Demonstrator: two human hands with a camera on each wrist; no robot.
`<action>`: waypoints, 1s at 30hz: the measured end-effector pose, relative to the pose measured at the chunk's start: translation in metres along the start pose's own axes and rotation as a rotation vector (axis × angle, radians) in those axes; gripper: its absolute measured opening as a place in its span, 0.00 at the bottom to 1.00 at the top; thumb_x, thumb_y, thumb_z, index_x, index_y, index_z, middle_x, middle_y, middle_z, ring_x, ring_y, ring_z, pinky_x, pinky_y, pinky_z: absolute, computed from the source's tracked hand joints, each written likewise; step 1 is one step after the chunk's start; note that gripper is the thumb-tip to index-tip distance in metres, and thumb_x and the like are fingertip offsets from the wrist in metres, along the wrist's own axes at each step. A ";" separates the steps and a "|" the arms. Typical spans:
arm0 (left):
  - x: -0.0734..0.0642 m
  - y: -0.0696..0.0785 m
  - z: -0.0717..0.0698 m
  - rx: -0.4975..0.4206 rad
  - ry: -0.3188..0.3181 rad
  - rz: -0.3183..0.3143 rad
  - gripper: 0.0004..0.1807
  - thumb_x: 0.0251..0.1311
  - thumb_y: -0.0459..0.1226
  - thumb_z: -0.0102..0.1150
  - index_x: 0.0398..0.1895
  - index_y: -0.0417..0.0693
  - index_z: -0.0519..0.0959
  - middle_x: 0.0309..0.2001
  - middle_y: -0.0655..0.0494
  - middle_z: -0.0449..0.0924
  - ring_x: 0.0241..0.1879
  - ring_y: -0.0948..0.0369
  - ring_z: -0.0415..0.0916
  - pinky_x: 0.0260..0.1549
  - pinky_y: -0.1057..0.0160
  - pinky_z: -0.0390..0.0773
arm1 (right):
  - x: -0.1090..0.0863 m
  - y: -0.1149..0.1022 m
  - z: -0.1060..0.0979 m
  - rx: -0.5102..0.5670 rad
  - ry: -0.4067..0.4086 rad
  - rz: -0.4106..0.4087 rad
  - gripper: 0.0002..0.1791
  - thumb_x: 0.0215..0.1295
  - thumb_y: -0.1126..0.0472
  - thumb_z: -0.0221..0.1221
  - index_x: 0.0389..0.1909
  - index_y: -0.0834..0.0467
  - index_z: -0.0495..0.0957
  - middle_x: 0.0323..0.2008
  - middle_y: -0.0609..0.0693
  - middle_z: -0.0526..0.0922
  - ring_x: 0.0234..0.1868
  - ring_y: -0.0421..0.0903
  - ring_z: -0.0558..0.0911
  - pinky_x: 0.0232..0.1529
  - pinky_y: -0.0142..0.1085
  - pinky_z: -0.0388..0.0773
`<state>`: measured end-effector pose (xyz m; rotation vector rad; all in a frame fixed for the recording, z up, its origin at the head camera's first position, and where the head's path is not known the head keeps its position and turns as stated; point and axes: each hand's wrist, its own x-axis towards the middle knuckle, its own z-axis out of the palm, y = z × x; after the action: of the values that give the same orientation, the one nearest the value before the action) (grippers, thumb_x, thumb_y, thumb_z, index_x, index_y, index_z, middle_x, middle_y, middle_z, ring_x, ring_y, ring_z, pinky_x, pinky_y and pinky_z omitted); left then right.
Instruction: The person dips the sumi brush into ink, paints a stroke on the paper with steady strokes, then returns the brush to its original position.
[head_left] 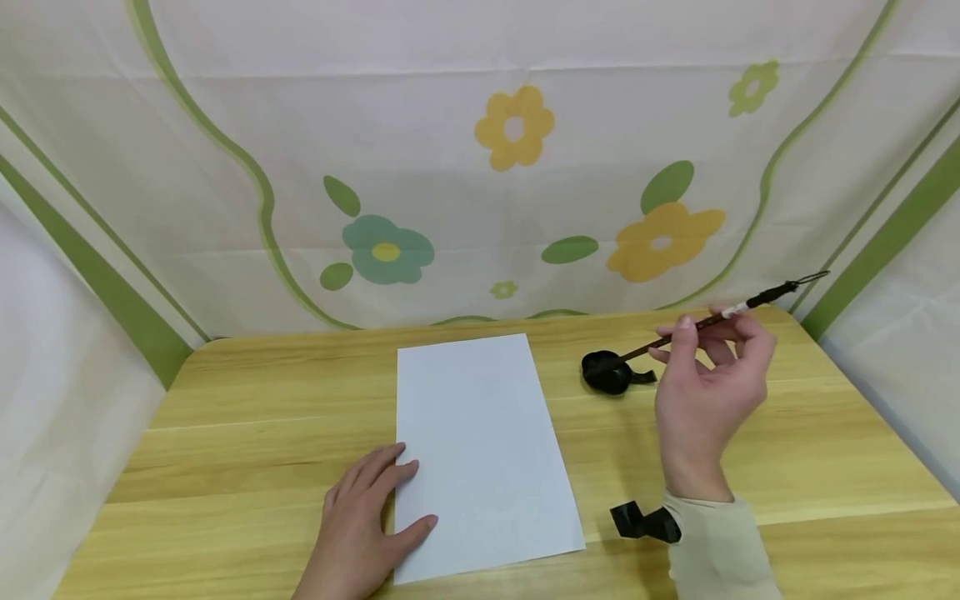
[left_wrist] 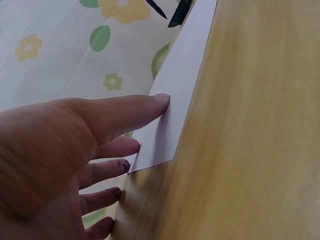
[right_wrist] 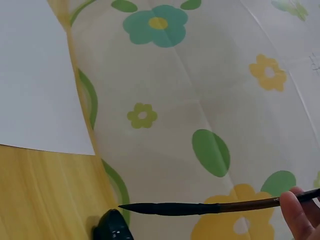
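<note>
A white sheet of paper lies on the wooden table. My left hand rests at its left edge, thumb and some fingertips on the paper, fingers spread; dark smudges mark two fingertips in the left wrist view. My right hand pinches a calligraphy brush by its brown handle, thumb against the fingers. The brush's dark bristles look wet and pointed in the right wrist view. In the head view the bristles overlap a small black ink dish; in the right wrist view the tip shows just above the dish's rim.
The wooden table reaches back to a white curtain printed with flowers and leaves. More white cloth with green stripes hangs at both sides. A black strap sticks out from the right sleeve.
</note>
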<state>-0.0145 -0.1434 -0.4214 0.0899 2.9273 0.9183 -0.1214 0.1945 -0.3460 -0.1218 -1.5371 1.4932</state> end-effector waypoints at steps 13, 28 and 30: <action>0.009 -0.001 0.011 0.001 0.031 0.027 0.34 0.56 0.53 0.81 0.65 0.57 0.83 0.77 0.54 0.73 0.77 0.42 0.67 0.68 0.27 0.65 | -0.009 -0.004 0.005 0.074 -0.086 0.009 0.21 0.72 0.66 0.67 0.60 0.57 0.72 0.45 0.58 0.80 0.35 0.48 0.92 0.31 0.34 0.89; 0.026 0.000 0.021 0.004 0.059 0.054 0.32 0.56 0.52 0.81 0.64 0.54 0.84 0.76 0.54 0.74 0.77 0.43 0.68 0.69 0.29 0.65 | -0.063 -0.028 0.048 0.212 -0.073 0.156 0.14 0.75 0.68 0.64 0.52 0.61 0.70 0.42 0.57 0.77 0.36 0.50 0.92 0.33 0.38 0.90; 0.027 0.000 0.021 0.007 0.059 0.048 0.32 0.56 0.52 0.81 0.64 0.55 0.85 0.76 0.55 0.74 0.77 0.43 0.68 0.69 0.29 0.65 | -0.072 -0.031 0.053 0.200 -0.092 0.170 0.14 0.75 0.68 0.63 0.52 0.63 0.69 0.41 0.56 0.76 0.37 0.50 0.92 0.33 0.37 0.91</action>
<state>-0.0391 -0.1290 -0.4400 0.1357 2.9953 0.9333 -0.1017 0.1021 -0.3487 -0.0688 -1.4685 1.8012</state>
